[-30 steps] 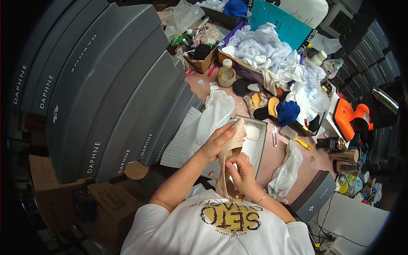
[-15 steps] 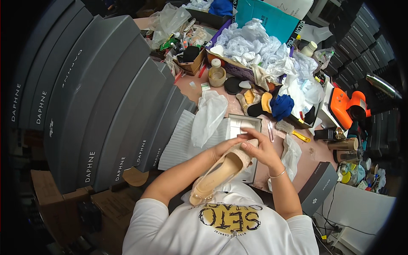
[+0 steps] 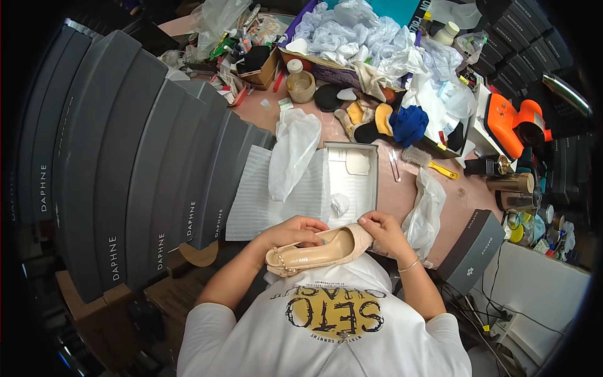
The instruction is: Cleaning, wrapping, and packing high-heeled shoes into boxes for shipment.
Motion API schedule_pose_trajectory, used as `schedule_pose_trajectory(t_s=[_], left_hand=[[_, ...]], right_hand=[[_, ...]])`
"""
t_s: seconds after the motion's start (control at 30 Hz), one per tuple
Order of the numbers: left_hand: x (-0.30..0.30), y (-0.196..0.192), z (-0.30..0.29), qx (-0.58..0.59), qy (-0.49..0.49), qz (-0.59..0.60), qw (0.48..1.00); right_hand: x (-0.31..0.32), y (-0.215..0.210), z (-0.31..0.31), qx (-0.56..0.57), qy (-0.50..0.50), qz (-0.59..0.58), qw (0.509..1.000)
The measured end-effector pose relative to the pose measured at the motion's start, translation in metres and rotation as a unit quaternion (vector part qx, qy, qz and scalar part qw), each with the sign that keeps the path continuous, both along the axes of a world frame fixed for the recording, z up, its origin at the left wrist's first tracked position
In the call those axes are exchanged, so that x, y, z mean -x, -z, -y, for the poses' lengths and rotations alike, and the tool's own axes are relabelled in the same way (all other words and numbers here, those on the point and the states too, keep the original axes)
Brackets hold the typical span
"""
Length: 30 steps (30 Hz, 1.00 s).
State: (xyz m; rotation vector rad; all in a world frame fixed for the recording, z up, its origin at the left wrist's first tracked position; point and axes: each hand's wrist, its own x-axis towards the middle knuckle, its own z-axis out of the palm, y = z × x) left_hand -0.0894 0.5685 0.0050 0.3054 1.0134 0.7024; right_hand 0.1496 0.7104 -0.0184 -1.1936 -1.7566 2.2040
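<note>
I hold a beige slingback shoe with a beaded strap close to my shirt, its open side up and its toe to the right. My right hand pinches the toe, thumb and fingers closed on it. On the shoe's far side, my left hand grips the edge of the opening, its fingertips partly hidden at the rim. Just beyond the shoe lies an open shoe box with a crumpled ball of white paper in it.
Tall stacks of dark grey shoe boxes rise at the left. Beyond the box lie white tissue paper, tweezers and a yellow-handled brush. A carton of crumpled paper stands at the back. A closed dark box sits at the right.
The shoe has turned from steeply slanted to nearly level. My left hand has moved from the toe to the side of the opening; my right hand still grips the toe.
</note>
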Motion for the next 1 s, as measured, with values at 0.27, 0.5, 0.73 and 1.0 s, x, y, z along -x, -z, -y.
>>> schedule_pose_trajectory(t_s=[0.27,0.5,0.73,1.0], left_hand=[[0.006,-0.002,-0.017,0.056,0.071,-0.044,0.995],[0.008,-0.026,-0.02,0.053,0.085,-0.037,0.994],[-0.002,-0.033,-0.017,0.006,0.057,-0.071,0.996],[-0.009,-0.04,-0.014,-0.146,0.065,-0.159,0.974]], right_hand=[[0.0,0.093,-0.116,-0.463,0.011,0.151,0.873],[0.012,0.14,-0.136,-0.525,-0.069,0.216,0.82],[0.002,0.143,-0.144,-0.542,-0.041,0.206,0.814],[0.002,0.02,-0.089,-0.035,0.073,-0.045,0.996]])
